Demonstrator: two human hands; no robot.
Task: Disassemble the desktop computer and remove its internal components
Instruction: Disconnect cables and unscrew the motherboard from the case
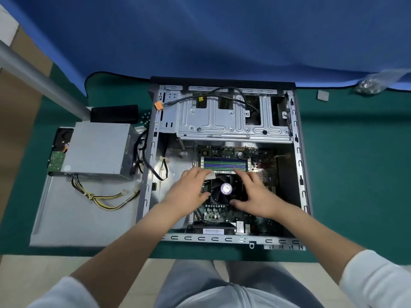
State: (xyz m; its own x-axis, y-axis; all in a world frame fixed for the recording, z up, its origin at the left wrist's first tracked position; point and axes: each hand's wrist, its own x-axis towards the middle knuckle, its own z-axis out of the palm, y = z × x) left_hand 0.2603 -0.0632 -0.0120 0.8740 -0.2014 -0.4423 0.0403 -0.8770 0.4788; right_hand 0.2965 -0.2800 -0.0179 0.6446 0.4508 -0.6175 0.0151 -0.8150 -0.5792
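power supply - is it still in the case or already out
Out. The power supply sits on the grey side panel left of the open case, its yellow and black cables lying loose on the panel.

power supply (95, 150) on side panel (73, 218) left of open case (298, 152), fan (224, 190) inside case

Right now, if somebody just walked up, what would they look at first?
Probably the open computer case lying flat in the middle of the green mat, with the left hand and right hand on either side of the black cooler fan. Next, the grey power supply, already out, sitting left of the case on a metal panel.
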